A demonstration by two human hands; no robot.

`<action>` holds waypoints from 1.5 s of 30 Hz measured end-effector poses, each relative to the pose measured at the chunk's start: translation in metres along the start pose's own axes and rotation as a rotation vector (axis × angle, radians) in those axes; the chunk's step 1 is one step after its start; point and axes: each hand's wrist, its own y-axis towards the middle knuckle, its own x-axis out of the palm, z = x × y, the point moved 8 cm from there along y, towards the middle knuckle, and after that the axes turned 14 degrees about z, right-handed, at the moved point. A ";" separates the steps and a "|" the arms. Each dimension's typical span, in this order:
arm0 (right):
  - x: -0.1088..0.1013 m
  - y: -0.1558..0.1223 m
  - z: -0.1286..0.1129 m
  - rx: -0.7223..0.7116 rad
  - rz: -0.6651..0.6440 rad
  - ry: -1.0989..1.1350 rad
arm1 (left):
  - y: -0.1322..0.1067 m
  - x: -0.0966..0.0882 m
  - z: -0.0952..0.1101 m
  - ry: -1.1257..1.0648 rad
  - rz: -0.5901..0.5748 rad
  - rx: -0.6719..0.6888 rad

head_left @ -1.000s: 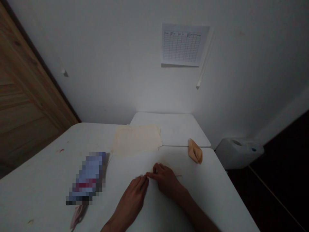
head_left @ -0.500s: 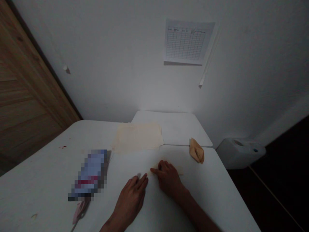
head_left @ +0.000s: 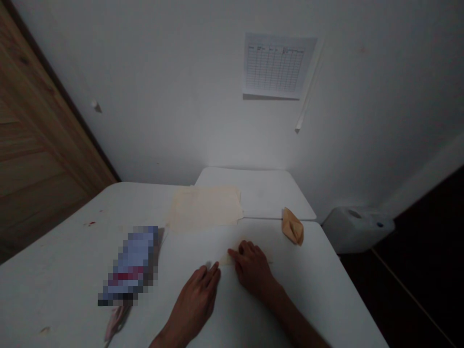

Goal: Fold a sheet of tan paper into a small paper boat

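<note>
A thin, pale yellowish piece [head_left: 225,261], perhaps paper or tape, lies flat on the white table between my hands. Its exact kind is unclear, and most of it is hidden under my right hand [head_left: 252,268]. That hand rests over it with one digit stretched out to the left and the other fingers bent down against the surface. My left hand [head_left: 197,295] lies on the table, its fingertips extended to the left end of the pale piece. Nothing is visible in its grasp. To the upper right of my right hand sits a folded brown paper piece [head_left: 293,227].
A larger cream sheet [head_left: 206,208] lies flat toward the back of the white table [head_left: 326,309]. Left of my hands are a pixelated blue item [head_left: 134,261] and a pinkish strap-like thing [head_left: 116,319]. The wall bears a printed chart [head_left: 273,67]. A white container [head_left: 357,229] stands beyond the right edge.
My right hand's outstretched digit has shifted slightly, showing more of the pale piece's left end. My left hand stays nearly in place. The whole view has drifted a little.
</note>
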 end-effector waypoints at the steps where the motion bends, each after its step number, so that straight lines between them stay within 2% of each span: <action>1: -0.001 -0.001 0.001 -0.009 0.005 0.019 | -0.001 0.000 0.000 0.005 0.007 0.006; 5: -0.007 -0.009 0.015 -0.034 0.048 0.121 | -0.006 0.001 -0.002 0.010 0.018 0.015; 10: -0.021 -0.027 0.057 0.123 0.148 0.032 | -0.002 0.009 -0.010 -0.013 0.017 -0.020; 14: -0.025 -0.031 0.068 0.173 0.186 0.030 | 0.028 0.022 -0.010 -0.066 -0.062 -0.033; 17: -0.024 -0.029 0.068 0.192 0.206 0.061 | 0.055 0.037 -0.003 -0.104 -0.217 -0.008; 20: -0.024 -0.028 0.071 0.216 0.233 0.093 | 0.079 0.044 0.005 -0.124 -0.229 0.004; 23: -0.023 -0.028 0.075 0.243 0.237 0.106 | 0.091 0.049 0.012 -0.151 -0.212 0.012; 31: -0.020 -0.023 0.073 0.258 0.209 0.175 | 0.084 0.045 0.014 -0.195 -0.215 -0.016; 38: -0.017 -0.012 0.065 0.259 0.185 0.373 | 0.077 0.045 0.010 -0.162 -0.250 -0.081; 45: -0.010 -0.015 0.071 0.296 0.183 0.537 | 0.081 0.049 0.008 -0.131 -0.258 -0.147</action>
